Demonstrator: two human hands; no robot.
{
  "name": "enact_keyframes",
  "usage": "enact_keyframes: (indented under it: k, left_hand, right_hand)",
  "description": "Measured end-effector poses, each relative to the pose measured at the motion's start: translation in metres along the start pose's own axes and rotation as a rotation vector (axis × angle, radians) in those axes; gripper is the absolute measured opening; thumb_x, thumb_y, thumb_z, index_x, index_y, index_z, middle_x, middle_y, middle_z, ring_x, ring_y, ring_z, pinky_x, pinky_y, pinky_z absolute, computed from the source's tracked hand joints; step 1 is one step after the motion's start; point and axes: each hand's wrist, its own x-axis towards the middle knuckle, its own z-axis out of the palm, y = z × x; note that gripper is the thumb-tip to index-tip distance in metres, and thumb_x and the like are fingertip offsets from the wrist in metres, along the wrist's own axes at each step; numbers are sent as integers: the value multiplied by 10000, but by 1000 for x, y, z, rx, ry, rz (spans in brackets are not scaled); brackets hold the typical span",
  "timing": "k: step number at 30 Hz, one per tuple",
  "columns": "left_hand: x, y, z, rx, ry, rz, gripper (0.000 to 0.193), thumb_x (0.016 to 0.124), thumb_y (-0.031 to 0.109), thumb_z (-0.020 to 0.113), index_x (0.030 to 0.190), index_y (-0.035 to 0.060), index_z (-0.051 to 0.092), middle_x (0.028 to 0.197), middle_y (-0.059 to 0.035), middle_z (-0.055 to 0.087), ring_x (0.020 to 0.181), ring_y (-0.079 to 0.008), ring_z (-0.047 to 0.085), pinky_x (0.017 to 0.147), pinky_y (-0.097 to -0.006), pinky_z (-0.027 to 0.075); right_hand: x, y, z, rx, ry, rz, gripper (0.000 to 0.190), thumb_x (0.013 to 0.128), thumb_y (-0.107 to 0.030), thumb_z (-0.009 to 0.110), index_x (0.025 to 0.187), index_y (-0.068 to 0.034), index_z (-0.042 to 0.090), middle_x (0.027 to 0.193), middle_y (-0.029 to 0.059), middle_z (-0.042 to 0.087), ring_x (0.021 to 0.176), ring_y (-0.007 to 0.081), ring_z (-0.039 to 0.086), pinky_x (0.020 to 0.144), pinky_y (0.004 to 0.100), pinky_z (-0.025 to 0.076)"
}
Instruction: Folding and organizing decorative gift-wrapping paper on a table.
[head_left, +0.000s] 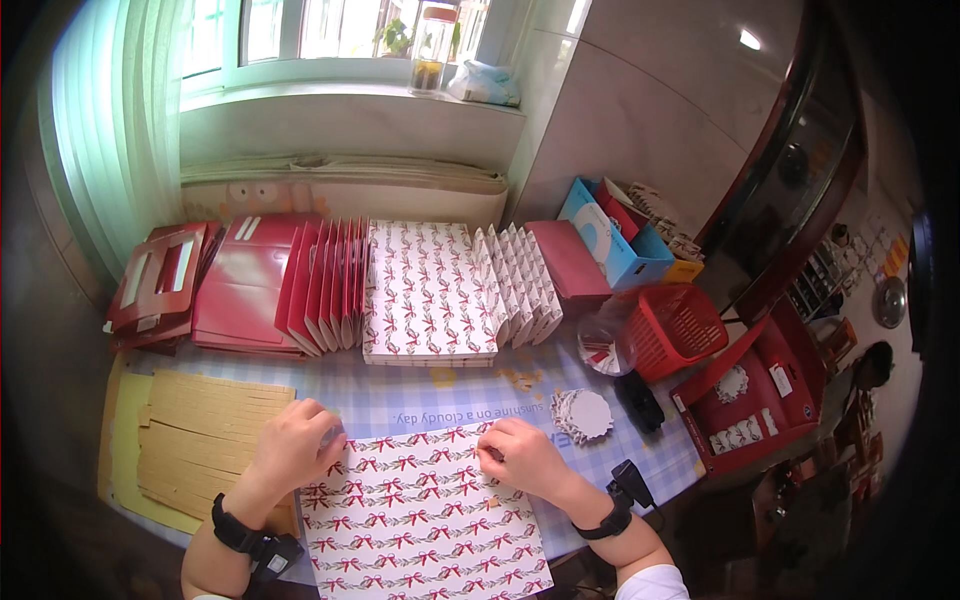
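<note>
A white paper sheet or card printed with red bows and garlands (420, 525) lies on the table before me, a small tan piece on its right part. My left hand (301, 442) is at its upper left corner, fingers curled and thumb near the edge. At the upper right corner my right hand (517, 457) has thumb and forefinger pinched together. Whether either hand grips the sheet cannot be told. To the left lie slit tan strips (217, 405) on a yellow-green sheet (124, 450). Right of the sheet sits a stack of scalloped white paper rounds (585, 416).
Along the back stand red folded card pieces (247, 300), a patterned stack (427, 292) and zigzag-folded patterned paper (521, 285). At the right are a blue box (645, 259), a red plastic basket (664, 352), a clear round container (604, 349), a black object (637, 405) and an open red box (795, 412).
</note>
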Motion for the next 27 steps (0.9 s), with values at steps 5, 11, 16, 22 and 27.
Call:
enact_keyframes:
  k: [5, 11, 16, 22, 27]
  left_hand:
    - [-1, -1, -1, 2, -7, 4, 109, 718, 169, 661, 764, 82, 614, 754, -77, 552, 730, -259, 563, 638, -358, 480]
    - [1, 1, 0, -6, -15, 16, 107, 717, 160, 660, 767, 79, 610, 758, -80, 552, 732, -263, 562, 642, -359, 478]
    - [1, 1, 0, 3, -7, 12, 108, 709, 151, 665, 765, 82, 606, 762, -79, 552, 738, -264, 562, 637, -361, 478]
    - [-1, -1, 3, 25, -11, 25, 123, 701, 154, 671, 777, 87, 602, 771, -80, 550, 743, -264, 560, 635, -361, 478]
    - [0, -1, 2, 11, -1, 28, 127, 697, 149, 675, 777, 82, 602, 764, -84, 548, 735, -266, 556, 632, -359, 477]
  right_hand:
    - [0, -1, -1, 111, -34, 88, 83, 725, -110, 630, 746, -32, 612, 754, 90, 590, 736, 248, 580, 677, 345, 486]
    - [0, 2, -2, 128, -38, 68, 76, 736, -107, 621, 754, -35, 602, 746, 97, 588, 716, 261, 579, 661, 360, 482]
    - [5, 17, -15, 81, 162, 318, 56, 748, -68, 591, 793, -36, 588, 750, 125, 585, 693, 300, 580, 635, 378, 479]
    - [2, 43, -32, -200, 271, 208, 75, 721, -7, 577, 790, -32, 588, 795, 125, 602, 768, 297, 580, 707, 393, 470]
    - [4, 20, -40, -183, -24, 384, 122, 698, 17, 588, 807, -35, 608, 835, 112, 603, 826, 276, 573, 730, 380, 469]
